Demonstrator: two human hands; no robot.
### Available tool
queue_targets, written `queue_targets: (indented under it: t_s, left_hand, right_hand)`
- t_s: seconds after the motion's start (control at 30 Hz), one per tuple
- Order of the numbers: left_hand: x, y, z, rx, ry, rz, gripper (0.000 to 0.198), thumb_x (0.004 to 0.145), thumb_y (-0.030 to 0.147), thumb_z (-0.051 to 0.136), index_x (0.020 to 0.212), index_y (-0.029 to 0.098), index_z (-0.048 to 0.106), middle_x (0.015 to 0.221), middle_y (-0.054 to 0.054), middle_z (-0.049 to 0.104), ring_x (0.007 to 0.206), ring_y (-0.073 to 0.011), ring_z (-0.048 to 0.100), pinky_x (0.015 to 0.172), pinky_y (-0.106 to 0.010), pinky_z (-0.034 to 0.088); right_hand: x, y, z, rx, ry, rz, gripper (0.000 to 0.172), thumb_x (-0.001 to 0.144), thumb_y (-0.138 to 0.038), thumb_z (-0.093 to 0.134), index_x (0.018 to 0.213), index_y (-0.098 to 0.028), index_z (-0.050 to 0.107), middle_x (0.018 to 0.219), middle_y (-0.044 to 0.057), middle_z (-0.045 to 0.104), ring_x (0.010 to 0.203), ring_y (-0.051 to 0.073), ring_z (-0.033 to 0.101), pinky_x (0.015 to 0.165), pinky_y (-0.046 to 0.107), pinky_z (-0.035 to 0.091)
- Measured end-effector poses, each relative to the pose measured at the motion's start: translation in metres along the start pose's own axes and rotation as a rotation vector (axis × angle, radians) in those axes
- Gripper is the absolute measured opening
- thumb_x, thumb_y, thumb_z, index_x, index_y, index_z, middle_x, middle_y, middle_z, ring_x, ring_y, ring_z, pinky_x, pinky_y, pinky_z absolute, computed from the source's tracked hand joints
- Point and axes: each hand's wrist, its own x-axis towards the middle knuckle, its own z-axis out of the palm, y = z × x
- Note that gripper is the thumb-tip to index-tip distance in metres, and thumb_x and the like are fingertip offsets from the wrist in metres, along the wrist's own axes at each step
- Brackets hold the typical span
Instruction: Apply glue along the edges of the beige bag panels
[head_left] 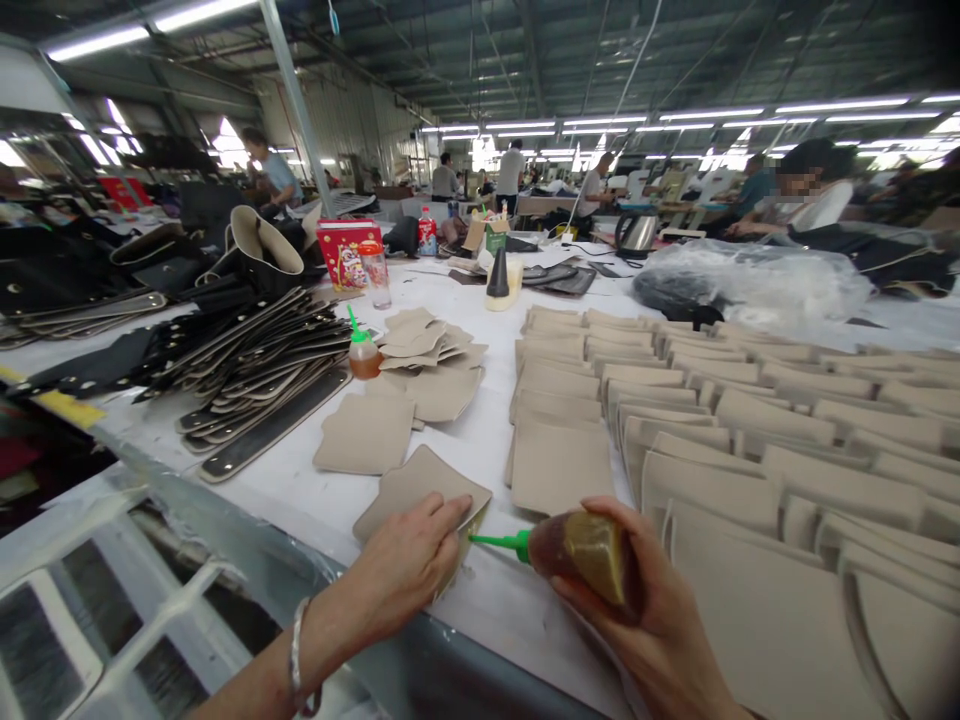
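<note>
My right hand (645, 600) is wrapped round a squeeze bottle (581, 560) of amber liquid, tipped on its side. Its thin green nozzle (499, 542) points left, the tip at the right edge of a beige leather-like piece (412, 490). My left hand (416, 560) presses on that piece at the table's front edge, index finger stretched toward its right corner and the other fingers bent. A wet yellowish strip (474, 525) shows along the edge by the nozzle. Just behind lies another beige piece (365, 433). The left thumb is hidden.
Rows of beige pieces (720, 480) stretch across the right side. Stacked black straps (262, 360) lie at left, beside a second green-capped bottle (364, 355) and loose beige pieces (442, 375). Farther back are a black cone (498, 275), a kettle (636, 235) and clear plastic (757, 280). Several people work beyond.
</note>
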Motion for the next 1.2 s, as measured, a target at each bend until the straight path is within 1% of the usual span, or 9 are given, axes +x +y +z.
queue_targets:
  t_s: [0.2,0.37,0.53,0.7,0.8,0.9,1.03,1.13,1.2]
  left_hand:
    - [0.0,0.001,0.0,0.023,0.003,-0.008,0.046,0.093,0.024,0.025,0.134,0.028,0.046,0.101,-0.005,0.058,0.089,-0.0217,0.061,0.084,-0.036,0.046]
    - [-0.001,0.0,0.001,0.027,0.009,-0.009,0.046,0.094,0.026,0.024,0.136,0.028,0.043,0.104,-0.006,0.057,0.089,-0.0232,0.061,0.083,-0.038,0.047]
    - [-0.001,0.0,0.001,0.022,0.006,-0.004,0.046,0.094,0.025,0.024,0.136,0.028,0.043,0.103,-0.005,0.057,0.089,-0.0228,0.061,0.084,-0.038,0.047]
    - [-0.001,0.0,0.001,0.03,0.009,-0.001,0.046,0.094,0.025,0.026,0.136,0.027,0.043,0.105,-0.006,0.059,0.091,-0.0203,0.061,0.085,-0.033,0.046]
    - [-0.001,0.0,0.0,0.034,0.005,-0.004,0.046,0.094,0.024,0.026,0.136,0.027,0.043,0.106,-0.006,0.059,0.091,-0.0197,0.061,0.085,-0.032,0.047]
    - [0.0,-0.001,0.0,0.024,0.003,0.01,0.046,0.094,0.024,0.027,0.136,0.026,0.044,0.109,-0.006,0.06,0.098,-0.0199,0.06,0.091,-0.032,0.045]
    - [0.001,-0.002,-0.001,0.013,0.001,0.014,0.046,0.093,0.024,0.028,0.136,0.025,0.045,0.115,-0.007,0.06,0.106,-0.0204,0.058,0.097,-0.034,0.043]
    - [0.0,-0.002,0.0,0.011,0.003,0.008,0.046,0.093,0.025,0.028,0.136,0.024,0.044,0.116,-0.008,0.06,0.108,-0.0206,0.057,0.098,-0.034,0.043]
    - [0.0,-0.002,0.0,0.011,0.006,0.011,0.046,0.094,0.025,0.028,0.136,0.024,0.045,0.117,-0.008,0.06,0.108,-0.0208,0.057,0.098,-0.034,0.043]
  right_hand:
    - [-0.001,0.003,0.0,0.005,0.023,0.034,0.044,0.087,-0.041,0.067,0.124,-0.029,0.046,0.115,-0.003,0.053,0.098,0.012,0.055,0.086,0.012,0.042]
    - [-0.005,0.004,0.001,0.056,-0.076,0.063,0.046,0.088,-0.042,0.066,0.126,-0.03,0.043,0.118,-0.003,0.051,0.101,0.014,0.055,0.089,0.014,0.042]
    - [-0.008,0.008,0.001,0.044,-0.022,0.103,0.049,0.087,-0.043,0.067,0.128,-0.03,0.042,0.119,-0.002,0.05,0.101,0.014,0.054,0.088,0.015,0.043]
    - [-0.008,0.005,0.005,0.135,-0.123,0.104,0.047,0.088,-0.043,0.066,0.127,-0.033,0.042,0.12,-0.005,0.05,0.104,0.013,0.053,0.092,0.014,0.04]
    - [-0.002,0.007,0.006,0.09,-0.039,0.089,0.046,0.087,-0.043,0.067,0.125,-0.032,0.044,0.118,-0.005,0.051,0.103,0.013,0.053,0.09,0.015,0.04]
    - [0.003,0.012,0.005,0.027,0.053,0.071,0.046,0.085,-0.044,0.067,0.124,-0.03,0.046,0.115,-0.004,0.053,0.099,0.014,0.054,0.087,0.017,0.042]
    - [-0.003,0.012,0.005,0.029,0.039,0.088,0.047,0.087,-0.045,0.066,0.126,-0.029,0.045,0.116,-0.003,0.052,0.099,0.014,0.054,0.085,0.017,0.042]
    - [-0.007,0.009,0.006,0.05,-0.004,0.081,0.046,0.087,-0.046,0.066,0.125,-0.029,0.046,0.116,-0.003,0.052,0.1,0.014,0.054,0.086,0.017,0.041]
    - [-0.004,0.008,0.006,0.052,-0.002,0.084,0.046,0.087,-0.046,0.066,0.125,-0.028,0.046,0.116,-0.001,0.052,0.1,0.016,0.054,0.087,0.02,0.042]
